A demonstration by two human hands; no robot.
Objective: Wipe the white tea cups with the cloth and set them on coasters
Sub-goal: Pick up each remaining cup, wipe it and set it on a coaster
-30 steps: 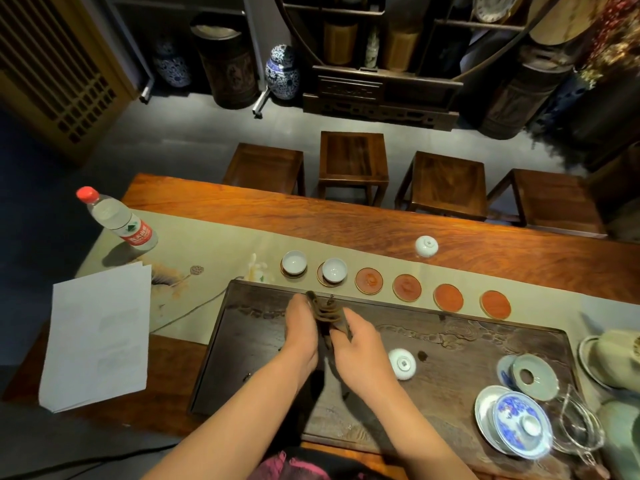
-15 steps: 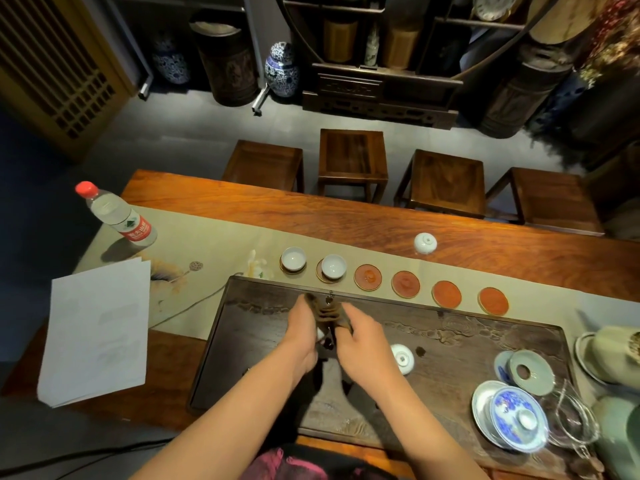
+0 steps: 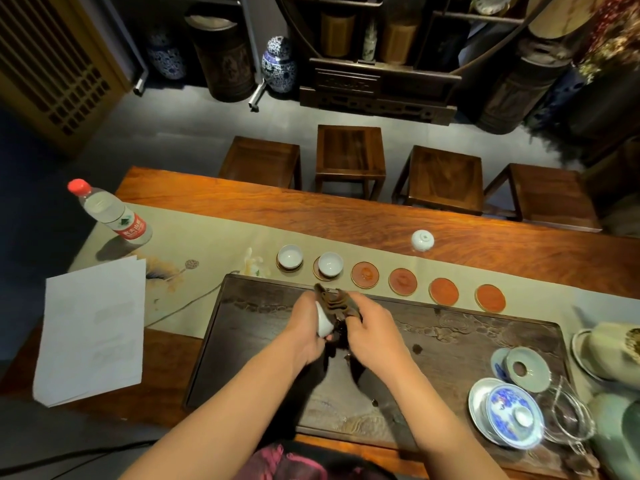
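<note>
Currently: cup (image 3: 323,323) gripped in my left hand (image 3: 306,332) above tray (image 3: 249,341), steadied for wiping; cloth (image 3: 334,301) pinched in my right hand (image 3: 372,329), pressed against it.

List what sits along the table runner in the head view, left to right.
water bottle → cup on coaster → second cup on coaster → four bare coasters

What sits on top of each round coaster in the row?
White cups stand upright on the two leftmost coasters. The other four coasters show bare red tops. The coaster faces beneath the cups are hidden.
</note>
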